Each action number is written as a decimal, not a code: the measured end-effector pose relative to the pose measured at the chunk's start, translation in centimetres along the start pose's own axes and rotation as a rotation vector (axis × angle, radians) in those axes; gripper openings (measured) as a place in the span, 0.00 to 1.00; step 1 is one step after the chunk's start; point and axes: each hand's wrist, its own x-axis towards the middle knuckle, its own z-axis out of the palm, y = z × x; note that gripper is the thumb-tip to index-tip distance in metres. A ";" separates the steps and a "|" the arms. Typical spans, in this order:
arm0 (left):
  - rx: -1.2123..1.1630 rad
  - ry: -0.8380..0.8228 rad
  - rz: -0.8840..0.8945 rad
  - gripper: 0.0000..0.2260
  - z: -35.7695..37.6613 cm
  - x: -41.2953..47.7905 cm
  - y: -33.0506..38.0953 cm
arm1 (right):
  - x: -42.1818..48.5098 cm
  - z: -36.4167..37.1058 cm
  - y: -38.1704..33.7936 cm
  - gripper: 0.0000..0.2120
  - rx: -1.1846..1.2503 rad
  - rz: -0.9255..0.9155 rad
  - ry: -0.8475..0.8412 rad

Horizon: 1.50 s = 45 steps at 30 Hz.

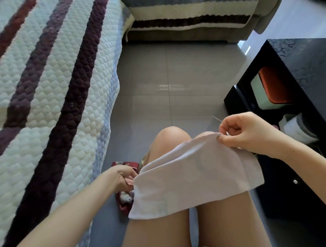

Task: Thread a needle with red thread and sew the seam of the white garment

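I see white garment [192,170] draped over knees. Right hand [244,134] pinches its top edge, thin needle [216,118] poking out past thumb. Left hand [123,178] at garment's left corner, over floor; can't tell if gripping.

Single head view, looking steeply down, close over lap [187,229] and floor [174,87].
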 end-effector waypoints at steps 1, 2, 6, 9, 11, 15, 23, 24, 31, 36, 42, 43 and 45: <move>-0.056 -0.013 0.005 0.19 -0.1 -0.6 -0.2 | -0.2 -0.1 -0.1 0.06 0.000 -0.005 0.009; -0.116 -0.023 0.009 0.20 -0.3 -1.1 -0.4 | -0.5 -0.2 -0.3 0.06 -0.001 -0.010 0.015; -0.159 -0.029 0.076 0.14 0.0 -3.1 -0.4 | -1.2 -0.6 -0.7 0.06 -0.016 -0.021 0.034; -0.184 0.034 0.268 0.09 0.9 -5.6 0.7 | -2.0 -0.7 -1.2 0.06 -0.047 -0.049 0.059; -0.130 0.058 0.458 0.11 1.2 -8.0 1.8 | -2.6 -0.9 -1.4 0.06 -0.091 -0.062 0.092; 0.064 0.049 0.858 0.15 0.6 -15.6 4.1 | -4.2 -2.3 -1.1 0.08 -0.103 -0.075 0.251; 0.252 0.019 1.502 0.14 3.3 -37.9 7.6 | -7.5 -6.3 -3.1 0.07 -0.041 -0.135 0.715; 0.263 0.008 1.576 0.14 4.3 -41.0 7.8 | -8.2 -7.1 -3.8 0.06 -0.022 -0.147 0.783; 0.356 -0.037 1.818 0.14 10.0 -53.6 6.7 | -12.3 -13.2 -8.2 0.08 0.054 -0.294 1.097; 0.351 -0.301 1.837 0.13 10.9 -57.3 3.8 | -15.0 -17.3 -9.5 0.12 0.160 -0.403 1.182; 0.435 -0.288 1.625 0.16 8.4 -57.0 0.5 | -17.9 -17.7 -10.5 0.10 0.103 -0.507 1.047; 0.430 -0.267 1.581 0.16 7.7 -56.3 -0.1 | -17.9 -17.1 -10.5 0.08 0.087 -0.503 1.000; 0.416 -0.188 1.492 0.15 6.3 -54.6 -0.7 | -17.7 -15.9 -10.6 0.06 0.079 -0.509 0.914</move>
